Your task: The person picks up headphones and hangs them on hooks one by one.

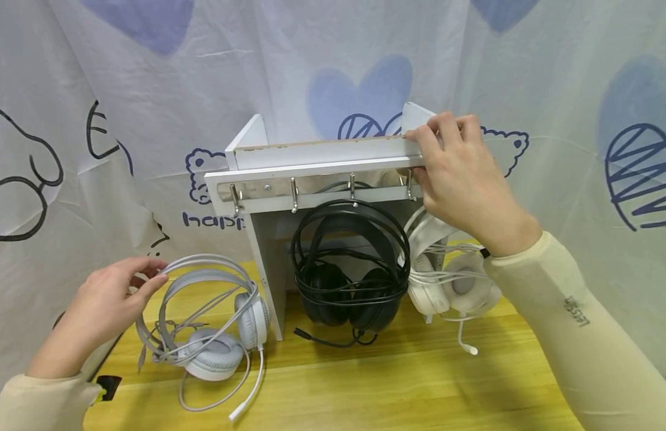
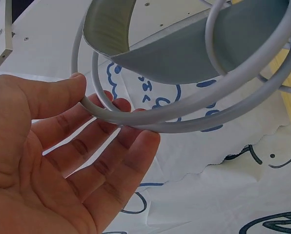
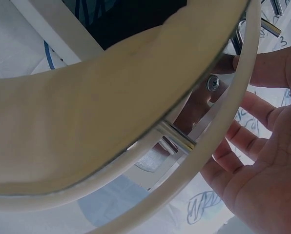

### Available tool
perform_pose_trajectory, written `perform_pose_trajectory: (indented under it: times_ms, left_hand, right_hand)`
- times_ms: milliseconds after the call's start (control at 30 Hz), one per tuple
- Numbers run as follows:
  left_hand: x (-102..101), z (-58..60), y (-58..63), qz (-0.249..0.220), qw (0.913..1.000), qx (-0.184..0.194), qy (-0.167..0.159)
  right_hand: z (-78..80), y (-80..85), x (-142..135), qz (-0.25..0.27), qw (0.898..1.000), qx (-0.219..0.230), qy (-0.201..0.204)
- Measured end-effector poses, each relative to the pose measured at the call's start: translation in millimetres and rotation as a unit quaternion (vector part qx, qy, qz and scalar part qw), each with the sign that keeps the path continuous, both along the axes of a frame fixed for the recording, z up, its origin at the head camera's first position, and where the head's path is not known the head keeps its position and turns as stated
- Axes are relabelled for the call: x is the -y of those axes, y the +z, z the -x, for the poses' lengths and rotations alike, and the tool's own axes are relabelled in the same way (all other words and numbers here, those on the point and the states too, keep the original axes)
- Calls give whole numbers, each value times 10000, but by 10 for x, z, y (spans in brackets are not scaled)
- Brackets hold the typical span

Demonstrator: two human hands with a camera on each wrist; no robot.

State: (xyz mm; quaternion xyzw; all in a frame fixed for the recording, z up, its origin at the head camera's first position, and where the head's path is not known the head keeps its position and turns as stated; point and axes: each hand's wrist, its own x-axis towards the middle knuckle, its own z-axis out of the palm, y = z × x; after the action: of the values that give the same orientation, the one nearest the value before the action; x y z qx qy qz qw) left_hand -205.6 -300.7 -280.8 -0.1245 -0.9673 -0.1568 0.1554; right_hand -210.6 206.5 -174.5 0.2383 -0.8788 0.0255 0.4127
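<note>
My left hand pinches the thin headband rails of a light grey headset between thumb and fingertips. Its lower earcup and mic lie at the tabletop, with the cable looped around it. My right hand grips the front edge of a white hook rack, fingers over the top and thumb at the front. Below that hand hangs a white headset; the top of its band is hidden in the head view. In the right wrist view its band crosses in front of a metal hook.
A black headset with its cable wound around it hangs under the rack's middle, mic boom pointing left. Several metal hooks line the front strip. The rack stands on a yellow wooden table before a patterned white curtain.
</note>
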Motion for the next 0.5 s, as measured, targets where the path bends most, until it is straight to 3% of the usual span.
perform_pose_trajectory:
  times_ms: [500]
  left_hand:
    - [-1, -9, 13, 76, 9997, -155, -167]
  right_hand:
    - [3, -5, 0, -31, 10000, -46, -35]
